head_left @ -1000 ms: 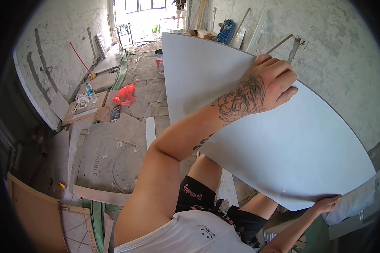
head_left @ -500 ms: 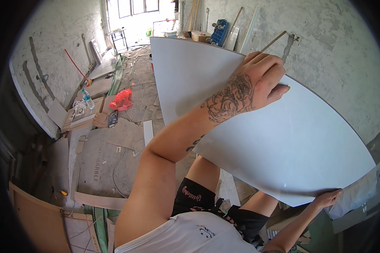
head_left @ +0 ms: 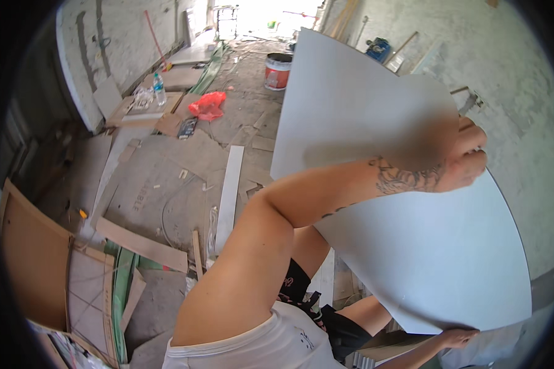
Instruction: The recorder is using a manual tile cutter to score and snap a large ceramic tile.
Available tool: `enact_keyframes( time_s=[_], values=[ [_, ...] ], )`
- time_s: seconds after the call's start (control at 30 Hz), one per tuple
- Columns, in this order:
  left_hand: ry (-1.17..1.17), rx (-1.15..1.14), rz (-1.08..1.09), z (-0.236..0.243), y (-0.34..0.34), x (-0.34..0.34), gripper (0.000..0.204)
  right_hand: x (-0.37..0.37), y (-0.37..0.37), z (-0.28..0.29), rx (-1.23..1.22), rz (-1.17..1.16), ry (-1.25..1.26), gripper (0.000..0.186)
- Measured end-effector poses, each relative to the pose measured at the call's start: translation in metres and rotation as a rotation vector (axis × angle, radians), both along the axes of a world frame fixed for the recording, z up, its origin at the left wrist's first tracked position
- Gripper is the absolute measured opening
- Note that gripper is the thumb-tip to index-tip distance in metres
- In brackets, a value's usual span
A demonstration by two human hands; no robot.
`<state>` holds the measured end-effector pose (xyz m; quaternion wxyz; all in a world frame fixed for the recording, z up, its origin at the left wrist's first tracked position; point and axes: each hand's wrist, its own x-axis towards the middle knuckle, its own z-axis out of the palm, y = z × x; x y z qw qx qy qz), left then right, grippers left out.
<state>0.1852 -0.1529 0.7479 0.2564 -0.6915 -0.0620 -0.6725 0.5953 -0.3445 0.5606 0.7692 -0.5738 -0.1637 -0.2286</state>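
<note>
A large, thin, glossy white tile (head_left: 437,258) stands tilted in front of me, held between both hands. My left hand (head_left: 468,154) is closed over its upper edge, fingers curled over the far side; my tattooed forearm crosses the face of the tile. Low on the right, my right hand (head_left: 458,337) grips the bottom edge near the lower right corner. A smeared patch blurs the tile just beside my left hand. The tile hides the floor and part of the wall behind it.
A red bucket (head_left: 277,72) stands past the tile's left edge. Cardboard, a red plastic bag (head_left: 207,106) and a water bottle (head_left: 159,90) lie or stand on the left. A white strip (head_left: 229,190) lies on the floor. Rough plaster wall (head_left: 523,123) rises at right.
My view has turned to the right and the red bucket has come into sight. My left hand and the tile's upper edge now sit lower and further right in the picture.
</note>
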Motion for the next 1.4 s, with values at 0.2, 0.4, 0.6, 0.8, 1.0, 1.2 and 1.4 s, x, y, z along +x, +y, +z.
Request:
enact_keyframes(
  time_s=[0.2, 0.4, 0.6, 0.8, 1.0, 1.2, 1.4],
  values=[
    [-0.039, -0.005, -0.046, 0.000, 0.003, 0.004, 0.017, 0.023, -0.011, -0.004, -0.090, 0.051, 0.157, 0.050],
    [-0.049, 0.004, -0.014, 0.001, 0.004, 0.003, 0.018, 0.036, -0.006, -0.013, -0.039, 0.073, 0.157, 0.062],
    [-0.063, -0.024, -0.019, 0.001, 0.008, 0.011, 0.015, 0.108, -0.012, -0.048, -0.082, -0.005, -0.284, 0.051],
    [-0.051, -0.028, -0.062, 0.002, 0.014, 0.017, 0.015, -0.015, -0.013, 0.081, -0.031, -0.158, -0.427, 0.039],
    [-0.055, -0.064, -0.068, 0.001, 0.010, 0.009, 0.014, -0.134, 0.017, 0.203, -0.411, -0.208, -1.420, 0.022],
    [-0.035, -0.088, -0.060, 0.001, 0.005, 0.012, 0.013, -0.230, 0.067, 0.247, -0.621, -0.168, -1.524, 0.026],
    [0.068, -0.072, -0.022, 0.005, 0.005, -0.011, 0.011, -0.202, 0.085, 0.231, -0.829, 0.192, -1.262, 0.025]
  ],
)
